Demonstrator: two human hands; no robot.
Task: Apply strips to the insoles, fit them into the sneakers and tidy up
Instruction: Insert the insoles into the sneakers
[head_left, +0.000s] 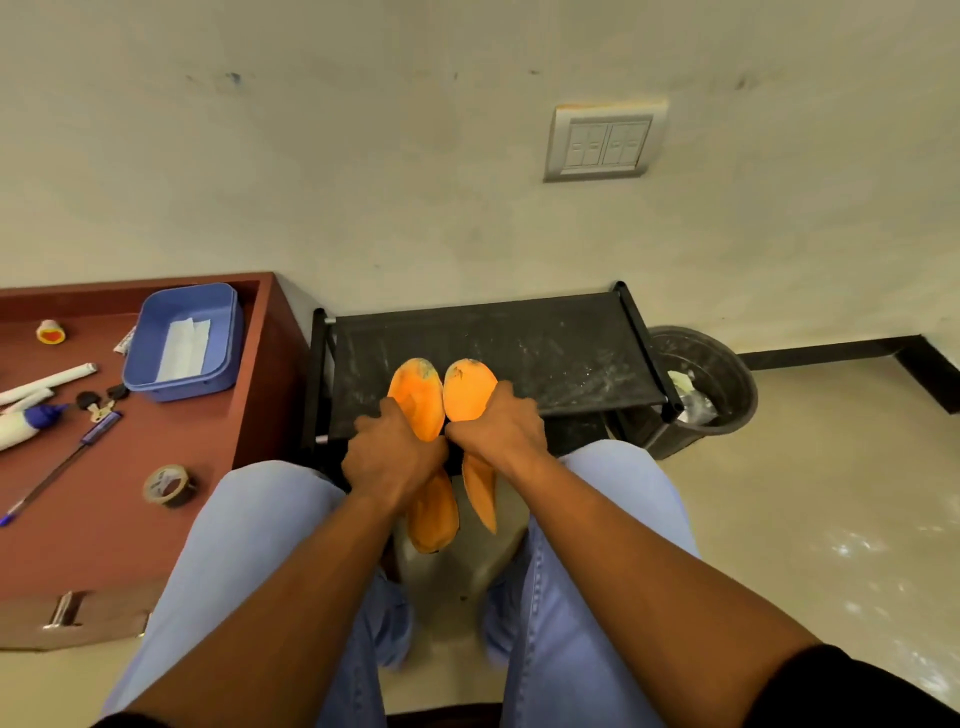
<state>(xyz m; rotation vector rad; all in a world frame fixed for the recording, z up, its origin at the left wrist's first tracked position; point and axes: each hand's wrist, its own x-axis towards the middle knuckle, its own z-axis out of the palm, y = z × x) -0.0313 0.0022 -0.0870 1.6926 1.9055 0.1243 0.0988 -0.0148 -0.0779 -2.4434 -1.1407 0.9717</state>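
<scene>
A seated person's left hand (392, 457) grips one orange insole (418, 400), the right hand (498, 428) the other insole (470, 389); hands hide their middles. Toes overhang a black rack (519, 332) between desk (156, 467) and bin (727, 384).

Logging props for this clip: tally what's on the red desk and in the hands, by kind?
Orange insoles: 2, one in the left hand, one in the right hand
Blue tray: 1
Tape roll: 1
Pen: 1
Glue bottle: 1
Total: 6
</scene>
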